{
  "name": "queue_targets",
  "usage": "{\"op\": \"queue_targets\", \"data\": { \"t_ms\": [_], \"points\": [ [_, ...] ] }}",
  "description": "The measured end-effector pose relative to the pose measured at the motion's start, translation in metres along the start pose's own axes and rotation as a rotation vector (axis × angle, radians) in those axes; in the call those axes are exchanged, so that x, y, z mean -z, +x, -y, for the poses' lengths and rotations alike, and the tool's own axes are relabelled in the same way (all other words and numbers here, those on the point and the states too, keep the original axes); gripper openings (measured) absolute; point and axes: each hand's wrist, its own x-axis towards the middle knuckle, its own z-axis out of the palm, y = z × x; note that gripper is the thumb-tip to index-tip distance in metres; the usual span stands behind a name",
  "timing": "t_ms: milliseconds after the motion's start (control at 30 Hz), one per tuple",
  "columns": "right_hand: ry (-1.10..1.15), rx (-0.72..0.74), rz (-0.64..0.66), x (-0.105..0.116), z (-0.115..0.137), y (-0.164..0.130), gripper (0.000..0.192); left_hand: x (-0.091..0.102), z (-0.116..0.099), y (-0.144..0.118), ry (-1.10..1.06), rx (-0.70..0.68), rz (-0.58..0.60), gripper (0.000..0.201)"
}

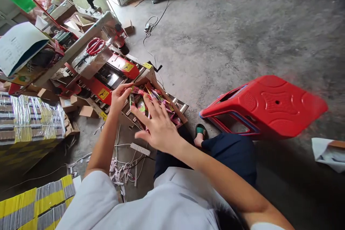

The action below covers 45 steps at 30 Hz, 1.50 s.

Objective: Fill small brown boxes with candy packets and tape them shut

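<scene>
An open cardboard box (pixel 181 112) full of small colourful packets (pixel 141 106) sits on the roller end of a red machine. Spread fingers of my right hand (pixel 159 124) lie over the packets, palm down, holding nothing that shows. At the box's left corner is my left hand (pixel 121 97), its thumb and forefinger brought together beside a green and pink packet. Whether the pinch is on that packet or on the box edge, I cannot tell. My right hand hides part of the contents.
The machine (pixel 105 79) carries red-handled scissors (pixel 95 46) on top. A red plastic stool (pixel 277 104) stands to the right. Stacks of flat cardboard (pixel 35 201) are at the left. A power strip (pixel 140 149), cables and paper scraps (pixel 121 172) lie on the floor.
</scene>
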Motion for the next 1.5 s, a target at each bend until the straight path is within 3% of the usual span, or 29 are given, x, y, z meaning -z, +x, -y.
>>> {"op": "queue_targets", "data": {
  "t_ms": [167,300,400,600,733,800,867,933,1067,1133,1233,1300,1367,1433,1500],
  "points": [
    [-0.006,-0.151,0.125,-0.045,-0.018,0.042,0.059,0.011,-0.005,-0.002,0.089,-0.077,0.131,0.037],
    [-0.057,-0.179,0.196,-0.058,-0.025,0.042,0.050,0.024,-0.005,-0.001,0.044,-0.031,0.272,0.048],
    [-0.130,-0.202,0.305,-0.062,-0.024,0.040,0.048,0.028,0.000,-0.001,0.008,0.005,0.286,0.048],
    [-0.273,-0.204,0.463,-0.083,-0.028,0.037,0.055,0.014,-0.006,0.006,0.016,-0.109,0.277,0.032],
    [-0.194,-0.222,0.458,-0.083,-0.032,0.036,0.055,0.005,-0.019,0.017,0.136,-0.123,0.476,0.038],
    [-0.052,-0.219,0.381,-0.078,-0.036,0.036,0.051,-0.001,-0.021,0.022,0.198,-0.090,0.531,0.041],
    [0.133,-0.258,0.225,-0.074,-0.042,0.036,0.042,-0.010,-0.018,0.026,0.253,-0.039,0.477,0.046],
    [0.277,-0.299,0.021,-0.074,-0.048,0.037,0.034,-0.022,-0.012,0.027,0.311,0.035,0.342,0.054],
    [0.349,-0.217,-0.258,-0.074,-0.046,0.036,0.030,-0.048,-0.002,0.025,0.568,0.105,0.117,0.059],
    [0.365,-0.156,-0.335,-0.060,-0.038,0.033,0.032,-0.057,-0.002,0.023,0.779,0.111,0.081,0.054],
    [0.331,-0.039,-0.426,-0.014,-0.030,0.030,0.030,-0.066,-0.005,0.021,1.027,0.116,0.080,0.051],
    [0.223,-0.087,-0.427,0.017,-0.033,0.032,0.027,-0.070,-0.007,0.020,1.112,0.083,0.088,0.053],
    [0.139,-0.267,-0.302,0.031,-0.042,0.035,0.038,-0.073,-0.007,0.021,1.151,0.075,0.078,0.054],
    [0.126,-0.407,-0.052,0.024,-0.046,0.035,0.057,-0.073,-0.005,0.022,1.142,0.117,0.045,0.054],
    [0.063,-0.445,0.164,0.002,-0.043,0.030,0.082,-0.071,-0.002,0.024,1.065,0.173,0.012,0.052]
  ]
}}
